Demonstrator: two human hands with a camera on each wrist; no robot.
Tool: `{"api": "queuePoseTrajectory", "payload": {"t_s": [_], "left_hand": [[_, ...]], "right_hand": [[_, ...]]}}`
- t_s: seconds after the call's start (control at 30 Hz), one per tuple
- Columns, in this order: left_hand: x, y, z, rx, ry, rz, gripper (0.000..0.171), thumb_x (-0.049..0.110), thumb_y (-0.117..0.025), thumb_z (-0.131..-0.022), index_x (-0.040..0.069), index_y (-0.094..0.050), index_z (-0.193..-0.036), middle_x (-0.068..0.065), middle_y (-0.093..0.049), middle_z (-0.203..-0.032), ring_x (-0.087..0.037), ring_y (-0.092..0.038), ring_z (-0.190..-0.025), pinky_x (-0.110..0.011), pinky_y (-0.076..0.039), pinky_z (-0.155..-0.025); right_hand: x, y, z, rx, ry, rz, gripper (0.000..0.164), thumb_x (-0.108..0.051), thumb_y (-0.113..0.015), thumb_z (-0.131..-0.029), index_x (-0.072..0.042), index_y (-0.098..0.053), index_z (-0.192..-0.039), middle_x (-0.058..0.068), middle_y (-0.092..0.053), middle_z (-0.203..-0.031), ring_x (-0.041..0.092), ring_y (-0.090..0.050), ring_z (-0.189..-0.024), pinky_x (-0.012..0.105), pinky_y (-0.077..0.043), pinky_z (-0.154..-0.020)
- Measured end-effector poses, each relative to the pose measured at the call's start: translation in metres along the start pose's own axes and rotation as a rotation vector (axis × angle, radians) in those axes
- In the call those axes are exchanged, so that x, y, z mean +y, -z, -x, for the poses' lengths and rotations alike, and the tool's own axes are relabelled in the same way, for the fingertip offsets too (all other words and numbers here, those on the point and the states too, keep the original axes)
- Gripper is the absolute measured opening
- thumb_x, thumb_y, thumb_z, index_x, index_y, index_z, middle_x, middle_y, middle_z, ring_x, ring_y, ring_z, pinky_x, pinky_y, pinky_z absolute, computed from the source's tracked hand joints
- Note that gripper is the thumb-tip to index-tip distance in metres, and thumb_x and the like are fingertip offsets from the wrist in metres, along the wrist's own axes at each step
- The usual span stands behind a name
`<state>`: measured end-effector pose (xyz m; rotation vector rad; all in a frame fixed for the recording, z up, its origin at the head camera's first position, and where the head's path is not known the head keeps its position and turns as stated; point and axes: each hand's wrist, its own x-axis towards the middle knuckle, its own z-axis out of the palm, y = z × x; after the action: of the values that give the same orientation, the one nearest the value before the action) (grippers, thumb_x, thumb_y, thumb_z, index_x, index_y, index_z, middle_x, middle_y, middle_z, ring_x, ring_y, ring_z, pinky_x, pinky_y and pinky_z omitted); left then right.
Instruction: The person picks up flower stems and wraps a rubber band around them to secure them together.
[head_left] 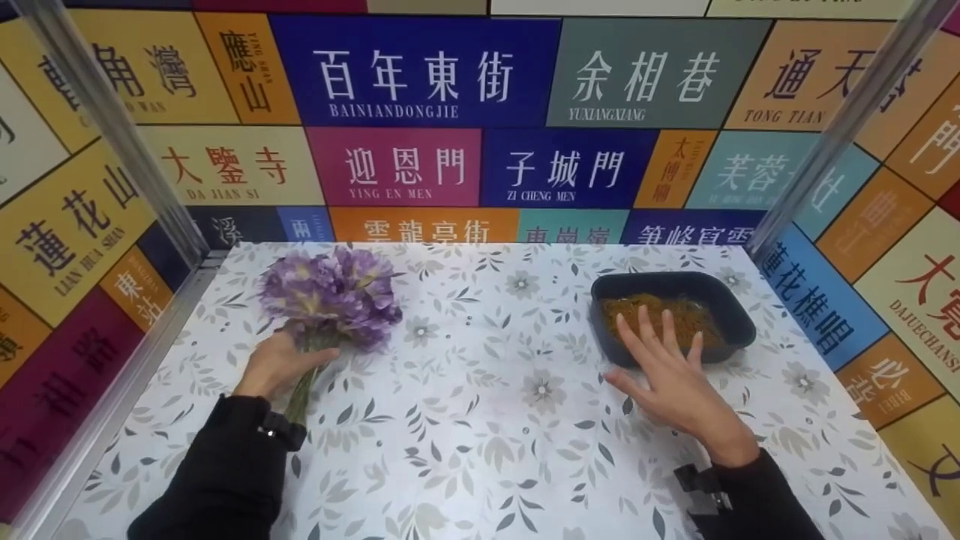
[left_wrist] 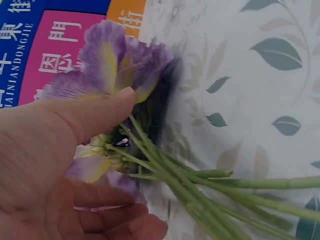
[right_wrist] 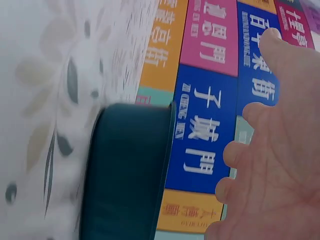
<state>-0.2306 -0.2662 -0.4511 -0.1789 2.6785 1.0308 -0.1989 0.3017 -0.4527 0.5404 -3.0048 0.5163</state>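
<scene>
A bunch of purple flowers [head_left: 330, 289] with yellow streaks lies at the left of the table, its green stems [left_wrist: 200, 192] crossing over the patterned cloth. My left hand [head_left: 281, 364] is at the stems just below the blooms. In the left wrist view the thumb is stretched out near the petals and the fingers are loosely bent, with a gap between them and the stems. On the right, a dark rectangular container [head_left: 733, 324] holds a brownish-orange stringy filling [head_left: 619, 309]. My right hand [head_left: 679, 390] hovers palm down over its near side, fingers spread and nothing held.
A white tablecloth [head_left: 480, 442] printed with grey leaves and flowers covers the table. Behind it and on both sides stand panels of coloured signs [head_left: 412, 71] with Chinese lettering. Metal posts [head_left: 832, 120] rise at the back corners.
</scene>
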Motion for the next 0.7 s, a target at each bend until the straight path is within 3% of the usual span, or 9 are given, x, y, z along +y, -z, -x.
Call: {"api": "queuePoseTrajectory", "payload": {"t_s": [0.07, 0.2, 0.3, 0.4, 0.5, 0.57, 0.63, 0.7], "left_hand": [[-0.001, -0.002, -0.005, -0.021, 0.024, 0.020, 0.107, 0.060, -0.069, -0.089, -0.018, -0.025, -0.149, -0.042, -0.034, -0.147, -0.049, -0.049, -0.120, -0.056, -0.046, -0.097], [-0.003, -0.006, -0.015, -0.013, 0.035, 0.084, 0.104, 0.050, -0.074, -0.089, -0.014, -0.022, -0.152, -0.040, -0.028, -0.153, -0.052, -0.038, -0.135, -0.058, -0.039, -0.108], [-0.005, -0.010, -0.021, 0.019, 0.056, 0.149, 0.092, 0.043, -0.077, -0.088, -0.013, -0.034, -0.148, -0.038, -0.038, -0.145, -0.051, -0.042, -0.131, -0.054, -0.040, -0.107], [-0.004, -0.015, -0.024, 0.042, 0.069, 0.256, 0.085, 0.033, -0.079, -0.088, -0.014, -0.037, -0.145, -0.036, -0.042, -0.140, -0.045, -0.046, -0.125, -0.051, -0.041, -0.107], [-0.001, -0.021, -0.027, 0.053, 0.087, 0.386, 0.070, 0.020, -0.078, -0.088, -0.017, -0.044, -0.137, -0.030, -0.054, -0.125, -0.037, -0.060, -0.106, -0.046, -0.050, -0.098], [0.001, -0.025, -0.031, 0.049, 0.098, 0.490, 0.058, 0.011, -0.074, -0.089, -0.019, -0.047, -0.132, -0.026, -0.063, -0.107, -0.031, -0.067, -0.085, -0.042, -0.057, -0.084], [0.003, -0.029, -0.035, 0.025, 0.126, 0.602, 0.041, 0.006, -0.067, -0.093, -0.016, -0.051, -0.124, -0.015, -0.064, -0.085, -0.021, -0.064, -0.062, -0.034, -0.058, -0.065], [0.005, -0.033, -0.040, -0.024, 0.150, 0.719, 0.029, 0.004, -0.061, -0.096, -0.012, -0.051, -0.118, -0.010, -0.061, -0.072, -0.016, -0.059, -0.054, -0.028, -0.054, -0.054]], "right_hand": [[-0.007, -0.003, -0.001, -0.006, 0.025, 0.008, 0.083, -0.059, -0.050, -0.101, -0.024, -0.009, -0.164, 0.008, 0.008, -0.168, 0.035, 0.021, -0.151, 0.067, 0.024, -0.109], [-0.018, -0.008, -0.004, -0.014, 0.055, 0.011, 0.083, -0.060, -0.052, -0.100, -0.026, -0.011, -0.164, 0.006, 0.006, -0.169, 0.034, 0.018, -0.152, 0.071, 0.018, -0.110], [-0.022, -0.012, -0.005, -0.018, 0.066, 0.004, 0.083, -0.061, -0.053, -0.099, -0.027, -0.013, -0.163, 0.005, 0.005, -0.169, 0.033, 0.017, -0.152, 0.072, 0.015, -0.111], [-0.025, -0.017, -0.006, -0.022, 0.075, -0.004, 0.083, -0.061, -0.054, -0.099, -0.026, -0.014, -0.163, 0.005, 0.004, -0.169, 0.033, 0.016, -0.152, 0.071, 0.016, -0.111], [-0.027, -0.022, -0.008, -0.026, 0.080, -0.010, 0.086, -0.061, -0.053, -0.099, -0.022, -0.012, -0.163, 0.006, 0.004, -0.168, 0.035, 0.014, -0.153, 0.068, 0.019, -0.111], [-0.030, -0.025, -0.009, -0.030, 0.080, -0.012, 0.088, -0.062, -0.053, -0.099, -0.020, -0.009, -0.163, 0.007, 0.004, -0.168, 0.035, 0.013, -0.153, 0.067, 0.019, -0.112], [-0.032, -0.028, -0.010, -0.031, 0.082, -0.010, 0.091, -0.063, -0.053, -0.098, -0.020, -0.006, -0.163, 0.007, 0.005, -0.168, 0.035, 0.013, -0.153, 0.068, 0.019, -0.112], [-0.035, -0.031, -0.011, -0.029, 0.086, 0.001, 0.092, -0.065, -0.052, -0.097, -0.022, -0.005, -0.163, 0.007, 0.005, -0.168, 0.035, 0.013, -0.152, 0.068, 0.019, -0.112]]}}
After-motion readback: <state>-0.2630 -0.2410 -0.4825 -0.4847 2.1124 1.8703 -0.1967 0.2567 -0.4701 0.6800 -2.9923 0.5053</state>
